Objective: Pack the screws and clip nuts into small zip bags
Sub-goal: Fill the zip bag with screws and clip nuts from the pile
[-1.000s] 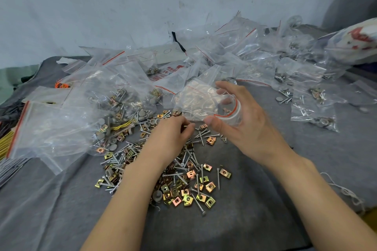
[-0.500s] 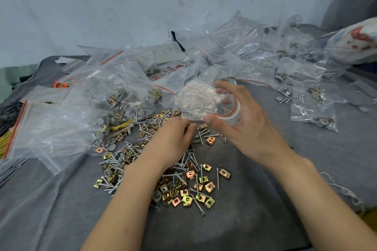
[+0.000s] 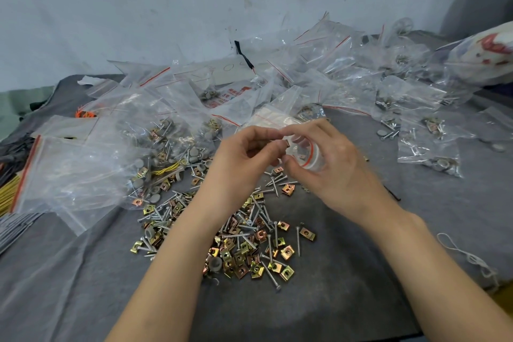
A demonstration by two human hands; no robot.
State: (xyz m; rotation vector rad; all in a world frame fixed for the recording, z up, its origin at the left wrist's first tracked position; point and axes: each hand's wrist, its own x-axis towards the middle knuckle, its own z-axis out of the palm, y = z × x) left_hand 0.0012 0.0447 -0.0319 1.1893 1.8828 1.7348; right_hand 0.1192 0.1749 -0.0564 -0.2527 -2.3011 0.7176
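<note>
Screws and clip nuts lie in a loose heap on the desk, which is covered in grey cloth. The heap's left edge runs under the large clear bags. Above the heap, the left hand pinches a small brownish piece between thumb and fingertips at the mouth of a small zip bag. The right hand curls round that bag. Filled bags lie further right.

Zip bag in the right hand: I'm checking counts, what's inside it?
One brownish piece, likely a clip nut, shows through the zip bag; the right hand hides the rest.
</note>
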